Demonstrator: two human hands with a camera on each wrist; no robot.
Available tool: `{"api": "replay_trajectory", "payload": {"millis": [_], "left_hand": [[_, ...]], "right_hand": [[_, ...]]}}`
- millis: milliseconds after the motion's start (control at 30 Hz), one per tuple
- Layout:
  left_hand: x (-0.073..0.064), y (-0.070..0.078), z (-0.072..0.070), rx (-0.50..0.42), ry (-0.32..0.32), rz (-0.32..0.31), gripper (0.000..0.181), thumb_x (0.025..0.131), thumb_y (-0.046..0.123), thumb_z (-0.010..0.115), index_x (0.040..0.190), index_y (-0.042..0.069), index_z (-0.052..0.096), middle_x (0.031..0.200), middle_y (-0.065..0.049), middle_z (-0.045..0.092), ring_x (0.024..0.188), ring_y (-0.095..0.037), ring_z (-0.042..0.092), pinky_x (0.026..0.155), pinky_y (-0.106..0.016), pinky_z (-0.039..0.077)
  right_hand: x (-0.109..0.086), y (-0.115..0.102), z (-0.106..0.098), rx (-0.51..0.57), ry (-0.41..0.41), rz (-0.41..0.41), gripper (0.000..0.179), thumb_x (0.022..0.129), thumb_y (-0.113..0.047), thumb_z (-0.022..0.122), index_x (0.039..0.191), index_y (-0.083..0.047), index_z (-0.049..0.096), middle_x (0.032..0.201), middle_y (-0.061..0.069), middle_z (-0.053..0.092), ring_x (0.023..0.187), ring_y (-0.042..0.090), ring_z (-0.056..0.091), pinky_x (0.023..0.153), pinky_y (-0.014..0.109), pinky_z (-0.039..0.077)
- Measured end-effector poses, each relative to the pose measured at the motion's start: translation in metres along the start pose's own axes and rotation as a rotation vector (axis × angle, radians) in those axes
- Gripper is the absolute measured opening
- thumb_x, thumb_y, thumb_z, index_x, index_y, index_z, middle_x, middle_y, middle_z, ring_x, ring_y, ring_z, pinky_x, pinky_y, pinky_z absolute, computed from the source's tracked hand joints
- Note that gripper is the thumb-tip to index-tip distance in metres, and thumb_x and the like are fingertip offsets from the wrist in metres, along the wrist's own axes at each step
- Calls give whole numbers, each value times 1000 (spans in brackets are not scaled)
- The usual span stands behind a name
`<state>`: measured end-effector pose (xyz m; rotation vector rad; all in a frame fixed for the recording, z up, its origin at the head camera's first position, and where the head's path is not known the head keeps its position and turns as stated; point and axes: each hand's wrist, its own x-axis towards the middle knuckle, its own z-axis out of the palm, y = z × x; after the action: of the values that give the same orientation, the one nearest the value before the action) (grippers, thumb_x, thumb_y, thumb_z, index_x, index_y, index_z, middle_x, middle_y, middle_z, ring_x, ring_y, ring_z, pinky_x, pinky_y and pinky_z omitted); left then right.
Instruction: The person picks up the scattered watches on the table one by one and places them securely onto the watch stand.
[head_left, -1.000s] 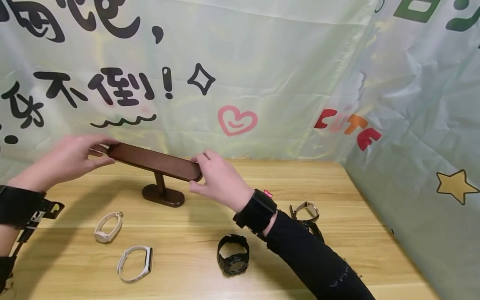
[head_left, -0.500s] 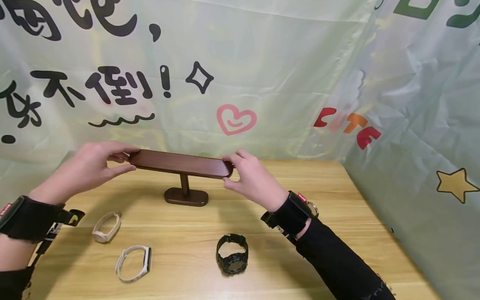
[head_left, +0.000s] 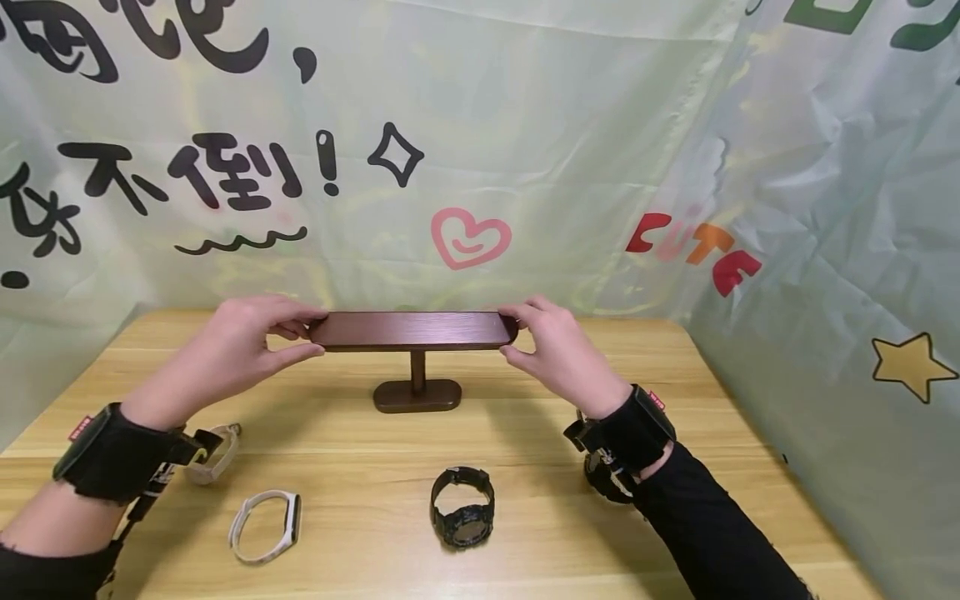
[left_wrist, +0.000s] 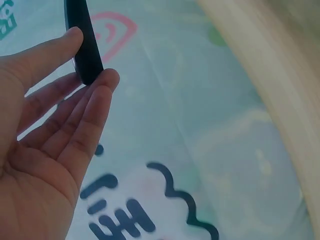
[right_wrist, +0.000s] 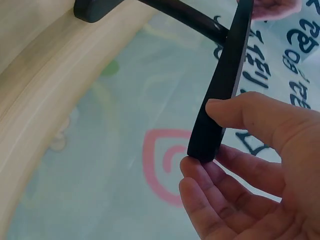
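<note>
A dark brown wooden T-shaped watch stand is near the back of the table, its long flat bar running left to right above a short post and a rounded base. My left hand pinches the bar's left end, thumb on the near edge and fingers behind. At the opposite end my right hand pinches it the same way. The left wrist view shows the bar's end between thumb and fingertips. In the right wrist view, thumb and fingers meet the bar near its tip.
A black sports watch and a white fitness band lie on the wooden table. A beige watch is partly behind the left wrist, a dark watch partly behind the right. Printed cloth hangs at the back and right.
Both hands have carried the watch stand to the right. Its bar has turned from slanting to lying straight across, parallel to the table's back edge. The watches have stayed in place.
</note>
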<state>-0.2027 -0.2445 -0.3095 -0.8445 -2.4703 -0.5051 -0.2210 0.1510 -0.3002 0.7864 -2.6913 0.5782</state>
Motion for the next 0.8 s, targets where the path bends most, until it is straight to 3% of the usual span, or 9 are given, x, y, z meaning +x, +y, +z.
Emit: {"api": "replay_trajectory", "payload": {"millis": [267,800], "left_hand": [[12,17,15,-25,17,-16,37,88,12,90,122,5,79,106,-7,81,87,-19,78,74,-42,65],[13,20,23,-60,42,-76,43,91,10,87,131,2,75,111,-11,80,92,-26,80,76,-46,66]], "right_hand": [[-8,20,-9,28,2,50,49,94,-11,83,139,2,68,121,17,70,107,32,65,93,46,58],[-18,23,-7,57,56,53,48,94,-13,84,138,0,69,124,18,70,107,33,67,94,47,59]]}}
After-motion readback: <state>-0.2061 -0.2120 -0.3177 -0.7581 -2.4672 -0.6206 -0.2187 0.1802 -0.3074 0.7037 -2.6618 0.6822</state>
